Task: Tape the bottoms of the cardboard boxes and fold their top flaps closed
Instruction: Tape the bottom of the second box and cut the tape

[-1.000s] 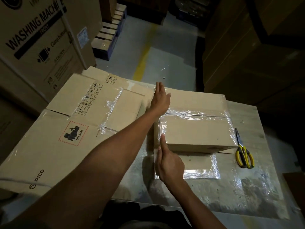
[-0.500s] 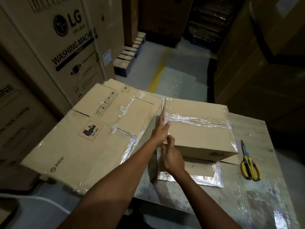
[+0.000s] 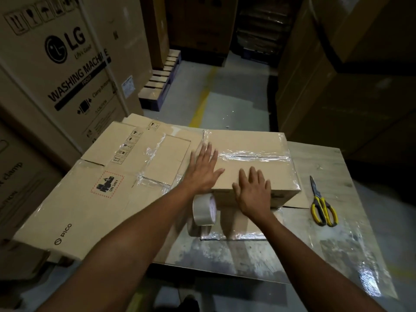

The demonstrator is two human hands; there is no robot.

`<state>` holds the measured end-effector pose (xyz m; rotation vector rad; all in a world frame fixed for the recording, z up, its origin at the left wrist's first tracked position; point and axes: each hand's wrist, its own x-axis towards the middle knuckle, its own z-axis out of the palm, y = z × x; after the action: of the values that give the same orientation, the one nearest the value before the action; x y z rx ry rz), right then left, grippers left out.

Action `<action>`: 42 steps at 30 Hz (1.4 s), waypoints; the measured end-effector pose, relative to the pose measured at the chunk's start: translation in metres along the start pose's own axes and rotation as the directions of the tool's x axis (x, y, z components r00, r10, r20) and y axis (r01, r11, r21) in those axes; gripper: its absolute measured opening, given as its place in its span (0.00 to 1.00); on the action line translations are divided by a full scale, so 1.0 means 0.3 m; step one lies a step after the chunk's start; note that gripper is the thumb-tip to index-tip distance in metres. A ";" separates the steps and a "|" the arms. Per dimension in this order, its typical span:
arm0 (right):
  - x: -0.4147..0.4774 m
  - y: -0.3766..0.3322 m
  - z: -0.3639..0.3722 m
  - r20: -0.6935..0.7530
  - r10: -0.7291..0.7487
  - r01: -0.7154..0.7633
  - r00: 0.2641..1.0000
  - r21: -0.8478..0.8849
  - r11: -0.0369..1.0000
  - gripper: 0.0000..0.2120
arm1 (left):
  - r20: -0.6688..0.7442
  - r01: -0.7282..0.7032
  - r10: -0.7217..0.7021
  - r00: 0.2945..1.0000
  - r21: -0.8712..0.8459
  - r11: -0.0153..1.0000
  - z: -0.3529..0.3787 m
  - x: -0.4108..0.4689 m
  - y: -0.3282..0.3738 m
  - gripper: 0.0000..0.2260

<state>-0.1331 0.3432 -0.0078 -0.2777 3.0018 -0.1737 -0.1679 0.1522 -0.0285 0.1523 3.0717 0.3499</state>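
While both hands rest flat on it, the small brown cardboard box (image 3: 254,143) sits toward the far side of the grey wooden desk (image 3: 326,255). A strip of clear tape runs across the seam of its upper face.

The left hand (image 3: 203,171) lies palm down over the box's left edge, fingers straight and spread; its grip is open and holds nothing. The right hand (image 3: 254,194) lies palm down on the near edge of the upper face, fingers likewise spread, grip open.

A roll of clear packing tape (image 3: 203,210) stands on edge just beside the box's near-left corner, beneath the left wrist; whether it rests on the desk cannot be determined. Yellow-handled scissors (image 3: 323,206) lie flat on the desk, right of the box and apart from it. A large flattened brown carton marked PICO (image 3: 78,199) lies just beside the box on the left.
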 end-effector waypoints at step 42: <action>0.143 1.021 0.138 0.467 0.587 -0.727 0.661 0.592 0.348 0.13 | -0.309 0.092 -0.093 0.946 -0.018 0.996 0.111 0.325 0.739 0.11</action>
<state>-0.2233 0.6300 -0.0916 0.9642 2.2930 -1.1666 -0.2426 0.3845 -0.0140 -0.0535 3.3719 0.4102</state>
